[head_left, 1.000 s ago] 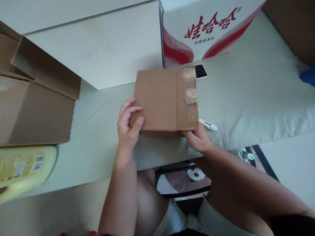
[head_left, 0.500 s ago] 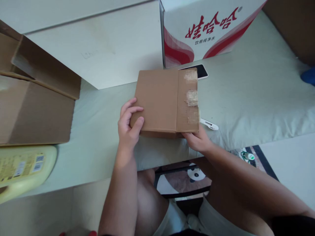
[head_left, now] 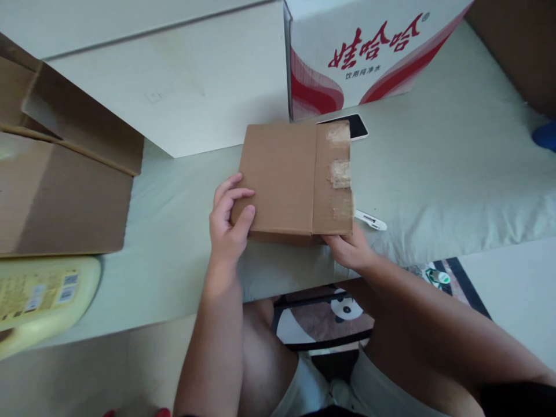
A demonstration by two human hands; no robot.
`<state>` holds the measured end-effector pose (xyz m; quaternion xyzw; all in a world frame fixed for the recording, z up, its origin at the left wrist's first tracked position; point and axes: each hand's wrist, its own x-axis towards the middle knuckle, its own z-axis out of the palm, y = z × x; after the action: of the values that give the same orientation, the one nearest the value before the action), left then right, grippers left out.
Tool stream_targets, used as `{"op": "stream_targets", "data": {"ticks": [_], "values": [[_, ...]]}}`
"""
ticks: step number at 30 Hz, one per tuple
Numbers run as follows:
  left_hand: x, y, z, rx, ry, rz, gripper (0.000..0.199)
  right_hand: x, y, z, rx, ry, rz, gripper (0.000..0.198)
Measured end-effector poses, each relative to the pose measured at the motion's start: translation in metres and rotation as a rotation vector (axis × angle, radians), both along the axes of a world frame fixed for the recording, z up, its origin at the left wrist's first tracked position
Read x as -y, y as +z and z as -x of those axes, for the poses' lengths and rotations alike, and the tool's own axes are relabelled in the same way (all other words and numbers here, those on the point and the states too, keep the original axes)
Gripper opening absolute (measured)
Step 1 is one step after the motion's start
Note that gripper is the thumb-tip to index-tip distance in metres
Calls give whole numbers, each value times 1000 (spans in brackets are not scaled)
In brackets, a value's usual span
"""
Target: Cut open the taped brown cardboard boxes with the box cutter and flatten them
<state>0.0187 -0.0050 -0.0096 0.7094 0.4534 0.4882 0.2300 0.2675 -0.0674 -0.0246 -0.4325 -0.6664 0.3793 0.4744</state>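
Observation:
A brown cardboard box [head_left: 280, 179] is between my hands over the pale green cloth. Its right side has an open flap with torn, whitish tape patches along the outer edge. My left hand [head_left: 228, 217] grips the box's left near corner, thumb on top and fingers round the side. Under the flap at the near right corner is my right hand [head_left: 347, 246], its fingers mostly hidden by the cardboard. Just right of the flap lies a white box cutter [head_left: 370, 220] on the cloth. Behind the box, a phone [head_left: 358, 126] with a dark screen is partly covered.
A large white box [head_left: 174, 87] and a white-and-red carton [head_left: 373, 58] stand at the back. Bigger cardboard boxes [head_left: 73, 197] and a yellow jug [head_left: 52, 298] occupy the left. Below the cloth's front edge is a panda-printed item [head_left: 321, 318]. Something blue [head_left: 545, 135] shows at the far right.
The whole view has shifted very slightly. My hands keep the same hold, and the box has not visibly moved on the cloth.

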Motion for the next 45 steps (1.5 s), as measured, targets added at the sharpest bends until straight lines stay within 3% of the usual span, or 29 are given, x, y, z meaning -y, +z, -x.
{"op": "stream_targets", "data": {"ticks": [10, 18, 45], "values": [[1, 1, -2, 9, 11, 0, 33, -1, -7, 1, -57, 29, -11, 45], [2, 1, -2, -6, 13, 19, 34, -1, -12, 1, -86, 37, 117, 50], [3, 1, -4, 11, 25, 52, 36, 1, -23, 2, -82, 5, 148, 45]]}}
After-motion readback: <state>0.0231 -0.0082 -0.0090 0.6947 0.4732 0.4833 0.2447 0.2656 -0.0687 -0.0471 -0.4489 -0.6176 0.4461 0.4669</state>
